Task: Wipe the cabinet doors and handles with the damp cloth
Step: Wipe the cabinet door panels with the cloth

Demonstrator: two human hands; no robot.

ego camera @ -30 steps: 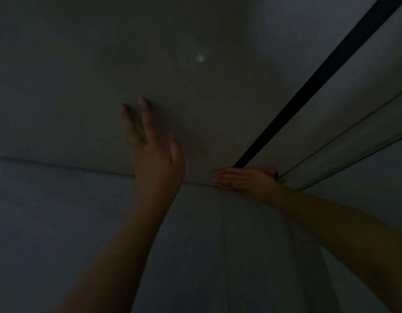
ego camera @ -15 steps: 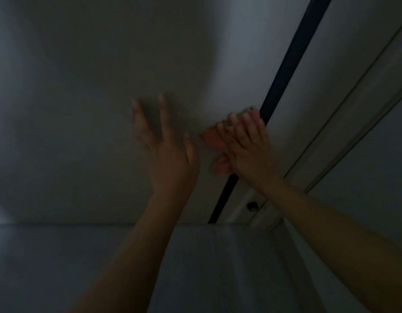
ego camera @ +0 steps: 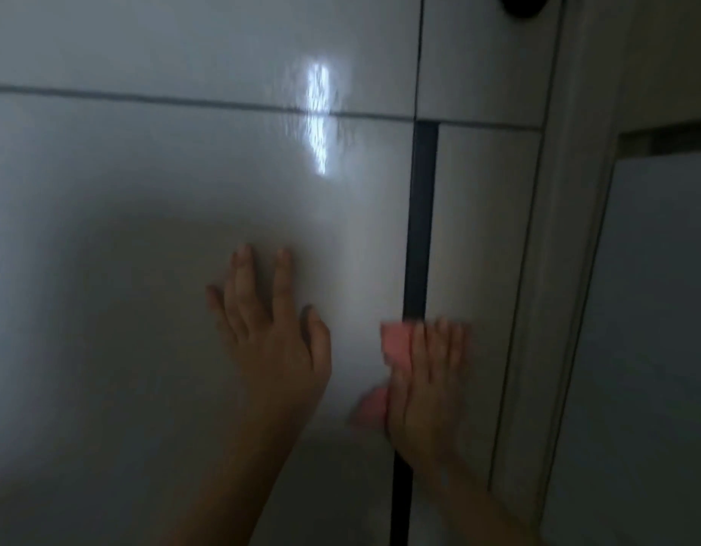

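A glossy white cabinet door fills the head view. My left hand lies flat on it with straight, spread fingers. My right hand presses a pink cloth flat against the door's right edge, over the dark vertical strip between this door and the narrow door beside it. Most of the cloth is hidden under the hand; pink shows at its left side.
A horizontal seam separates upper panels from the doors. A white frame runs down the right, with a grey panel beyond it. A dark round thing sits at the top edge. A bright reflection marks the door.
The view has tilted down from the dim ceiling to the door front. My right hand with the pink cloth has slid down the dark strip. My left hand stays flat on the door.
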